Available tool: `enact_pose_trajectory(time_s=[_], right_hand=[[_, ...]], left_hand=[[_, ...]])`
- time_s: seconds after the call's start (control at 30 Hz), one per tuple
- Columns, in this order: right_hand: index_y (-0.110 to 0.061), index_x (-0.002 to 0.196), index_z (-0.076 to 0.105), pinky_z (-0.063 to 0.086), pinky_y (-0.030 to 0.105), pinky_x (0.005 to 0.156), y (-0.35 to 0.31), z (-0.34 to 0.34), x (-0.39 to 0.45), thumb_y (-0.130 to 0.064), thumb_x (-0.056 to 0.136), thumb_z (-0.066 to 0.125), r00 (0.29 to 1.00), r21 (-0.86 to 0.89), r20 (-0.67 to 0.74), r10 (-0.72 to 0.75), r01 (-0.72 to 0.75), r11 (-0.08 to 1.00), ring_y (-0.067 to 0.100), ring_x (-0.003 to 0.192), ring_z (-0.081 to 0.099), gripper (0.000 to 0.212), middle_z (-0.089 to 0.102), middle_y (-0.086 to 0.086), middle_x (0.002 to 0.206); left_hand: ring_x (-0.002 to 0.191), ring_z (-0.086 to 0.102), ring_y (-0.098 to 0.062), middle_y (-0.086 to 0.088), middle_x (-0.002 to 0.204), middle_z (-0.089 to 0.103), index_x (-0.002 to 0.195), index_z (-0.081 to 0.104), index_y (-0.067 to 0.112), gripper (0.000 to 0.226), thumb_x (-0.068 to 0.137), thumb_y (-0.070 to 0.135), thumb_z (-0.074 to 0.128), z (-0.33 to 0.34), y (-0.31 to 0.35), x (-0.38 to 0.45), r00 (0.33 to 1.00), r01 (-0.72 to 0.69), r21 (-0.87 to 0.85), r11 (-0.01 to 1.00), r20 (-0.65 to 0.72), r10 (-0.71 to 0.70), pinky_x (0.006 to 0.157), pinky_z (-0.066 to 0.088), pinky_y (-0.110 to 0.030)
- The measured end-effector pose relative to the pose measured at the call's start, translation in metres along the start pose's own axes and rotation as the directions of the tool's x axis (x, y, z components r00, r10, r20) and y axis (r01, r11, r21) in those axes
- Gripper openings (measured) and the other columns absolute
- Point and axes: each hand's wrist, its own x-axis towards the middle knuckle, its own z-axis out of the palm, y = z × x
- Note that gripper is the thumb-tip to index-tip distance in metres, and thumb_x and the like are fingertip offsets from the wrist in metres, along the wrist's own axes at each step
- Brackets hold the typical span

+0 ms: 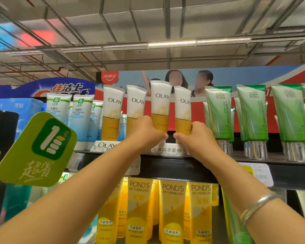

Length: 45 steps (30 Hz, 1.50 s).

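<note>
Here, at the top shelf [165,167], the left grip [144,131] curls round the yellow lower part of the third Olay tube [161,103], which sits higher than its neighbours. Just beside it, the right grip [195,136] clasps the fourth Olay tube [183,106] near its base. A silver bangle [259,205] circles that wrist. Green tubes [218,111] stand further right; Pond's tubes [173,208] fill the shelf below.

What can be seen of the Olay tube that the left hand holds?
The Olay tube is soft-looking plastic: white above with grey OLAY lettering, amber-yellow below, flat crimped end on top. It is held upright, raised higher than its neighbours above the shelf. The left hand grips its lower part; its cap is hidden.
</note>
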Motion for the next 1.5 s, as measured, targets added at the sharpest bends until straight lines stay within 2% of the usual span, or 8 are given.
enact_pose_trajectory(time_s=[0.27,0.4,0.67,0.8,1.03,1.17,1.3,1.5], right_hand=[[-0.004,0.086,0.057,0.037,0.029,0.056,0.002,0.000,0.002,-0.028,0.085,0.065,1.000,-0.053,0.024,0.005,-0.004,0.999,0.026,0.071,0.052,0.025,0.054,0.008,0.073],[-0.003,0.098,0.054,0.038,0.031,0.065,0.003,0.002,0.003,-0.029,0.086,0.064,1.000,-0.080,0.023,0.009,-0.007,0.997,0.027,0.078,0.052,0.030,0.054,0.010,0.085],[0.002,0.116,0.042,0.035,0.033,0.068,0.004,0.004,0.003,-0.031,0.092,0.055,0.999,-0.156,0.038,-0.011,0.017,0.988,0.024,0.082,0.043,0.043,0.043,0.008,0.087],[0.001,0.111,0.044,0.038,0.037,0.073,0.003,0.004,0.007,-0.028,0.091,0.058,0.999,-0.071,0.032,0.010,-0.008,0.997,0.025,0.083,0.044,0.038,0.045,0.012,0.092],[-0.002,0.119,0.044,0.045,0.035,0.078,-0.013,0.006,0.013,-0.024,0.091,0.059,0.982,0.105,-0.179,-0.056,0.076,0.992,0.028,0.101,0.054,0.039,0.054,0.010,0.107],[-0.014,0.111,0.046,0.042,0.027,0.075,-0.021,0.002,0.008,-0.026,0.089,0.061,0.969,0.293,-0.227,-0.094,0.160,0.942,0.016,0.094,0.053,0.029,0.053,-0.002,0.102],[-0.023,0.112,0.046,0.044,0.019,0.070,-0.028,-0.005,-0.011,-0.028,0.087,0.063,0.975,0.422,-0.198,-0.099,0.176,0.889,0.006,0.089,0.053,0.030,0.054,-0.011,0.100],[-0.019,0.113,0.057,0.053,0.017,0.064,-0.026,-0.012,-0.067,-0.027,0.084,0.066,0.997,0.594,-0.052,-0.057,0.077,0.801,0.007,0.087,0.065,0.031,0.065,-0.003,0.103]], left_hand=[[0.073,0.054,-0.013,0.003,0.079,0.057,0.083,0.054,0.017,0.021,0.083,0.033,0.067,0.004,0.004,-0.001,0.997,-0.035,-0.038,0.999,-0.067,0.032,0.055,0.040,-0.022],[0.096,0.058,-0.022,-0.007,0.105,0.062,0.111,0.053,0.009,0.038,0.083,0.031,0.067,0.004,0.003,0.000,0.991,-0.062,-0.050,0.997,-0.122,0.055,0.078,0.049,-0.033],[0.090,0.060,-0.021,-0.007,0.099,0.066,0.103,0.060,0.008,0.034,0.081,0.033,0.070,-0.001,-0.002,-0.002,0.994,-0.092,0.064,0.994,-0.052,0.095,0.071,0.047,-0.029],[0.097,0.056,-0.021,-0.006,0.109,0.060,0.113,0.050,0.009,0.045,0.082,0.037,0.067,0.000,-0.005,-0.005,0.993,-0.095,0.127,0.987,-0.064,0.104,0.077,0.046,-0.031],[0.104,0.058,-0.024,-0.008,0.115,0.061,0.117,0.050,0.010,0.047,0.082,0.036,0.068,0.001,-0.006,-0.006,0.995,-0.074,0.113,0.991,-0.061,0.081,0.085,0.049,-0.035],[0.107,0.057,-0.024,-0.006,0.117,0.061,0.120,0.051,0.010,0.042,0.084,0.027,0.067,0.001,-0.008,-0.011,0.999,-0.048,0.022,0.999,-0.020,0.048,0.090,0.048,-0.035],[0.107,0.056,-0.016,0.000,0.117,0.059,0.126,0.051,0.014,0.040,0.088,0.023,0.061,-0.012,-0.006,-0.033,0.989,-0.095,-0.148,0.984,-0.127,0.077,0.089,0.046,-0.030],[0.099,0.062,-0.004,0.012,0.101,0.066,0.103,0.062,0.033,0.015,0.089,0.028,0.059,-0.005,-0.010,-0.109,0.992,-0.122,-0.584,0.803,-0.092,0.084,0.089,0.053,-0.034]])
